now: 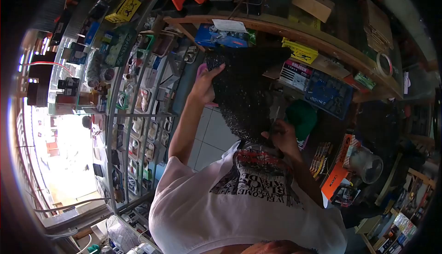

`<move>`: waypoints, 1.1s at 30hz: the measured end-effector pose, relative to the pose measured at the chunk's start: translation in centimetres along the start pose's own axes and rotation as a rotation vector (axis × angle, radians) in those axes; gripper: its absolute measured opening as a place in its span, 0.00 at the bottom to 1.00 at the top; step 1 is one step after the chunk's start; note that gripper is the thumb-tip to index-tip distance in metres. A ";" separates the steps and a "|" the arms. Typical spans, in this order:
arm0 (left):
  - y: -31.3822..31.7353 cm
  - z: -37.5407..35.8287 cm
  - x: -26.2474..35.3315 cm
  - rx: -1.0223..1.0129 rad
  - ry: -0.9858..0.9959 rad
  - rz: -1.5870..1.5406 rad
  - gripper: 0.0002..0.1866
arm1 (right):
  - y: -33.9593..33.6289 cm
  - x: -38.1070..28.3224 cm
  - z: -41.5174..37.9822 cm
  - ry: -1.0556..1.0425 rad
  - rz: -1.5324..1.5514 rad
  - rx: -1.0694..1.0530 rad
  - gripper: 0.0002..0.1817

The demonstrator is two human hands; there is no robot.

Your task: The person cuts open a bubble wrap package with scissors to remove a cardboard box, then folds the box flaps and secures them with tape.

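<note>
- The shelving (130, 115) on the person's left is the widest thing in view: metal-framed tiers crowded with small trays and packets.
- The white shirt (221, 219) is soft, creased cloth with black and red print on its front.
- The black sheet (246, 93) is spread between the hands, just beyond the shirt; it is irregular in outline, with a rough surface flecked with pale specks.
- The floor (212, 132), seen left of the sheet, is smooth, pale square tile.
- The left hand (208, 83) is partly closed, grasping the sheet's left edge, thumb laid on its face.
- The right hand (282, 136) is curled at the sheet's lower right edge, touching it; shadow hides whether its fingers also hold something thin.
- The green object (301, 118), rounded and dark, sits just beside the right hand.
- The yellow box (300, 51), boxy and printed, lies near the sheet's far right corner.
</note>
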State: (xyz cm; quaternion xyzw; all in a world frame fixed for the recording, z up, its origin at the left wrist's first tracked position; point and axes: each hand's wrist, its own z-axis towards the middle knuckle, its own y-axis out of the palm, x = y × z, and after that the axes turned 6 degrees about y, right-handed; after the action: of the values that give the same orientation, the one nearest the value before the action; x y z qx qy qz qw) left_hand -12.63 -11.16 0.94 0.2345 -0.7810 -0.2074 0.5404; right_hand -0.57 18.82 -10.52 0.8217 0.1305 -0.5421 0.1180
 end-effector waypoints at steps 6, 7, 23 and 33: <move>-1.7 1.2 0.7 -0.137 0.147 -0.073 0.14 | 1.2 1.4 0.0 -0.015 0.114 -0.049 0.24; -1.7 1.1 0.7 -0.156 0.140 -0.068 0.15 | 1.1 1.6 0.1 -0.009 0.067 -0.079 0.24; -2.2 -2.3 -3.9 -0.014 0.091 0.351 0.22 | 0.5 0.8 -1.3 -0.443 -0.651 0.181 0.22; -3.4 -3.7 -3.4 0.068 0.140 0.044 0.22 | 1.5 1.5 -1.4 -0.154 -0.504 -0.193 0.27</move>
State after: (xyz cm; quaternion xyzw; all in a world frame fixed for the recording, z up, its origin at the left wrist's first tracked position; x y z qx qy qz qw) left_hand -7.67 -12.18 -2.37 0.2495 -0.7527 -0.1519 0.5900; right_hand 1.72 17.96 -11.25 0.7046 0.3724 -0.6003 0.0669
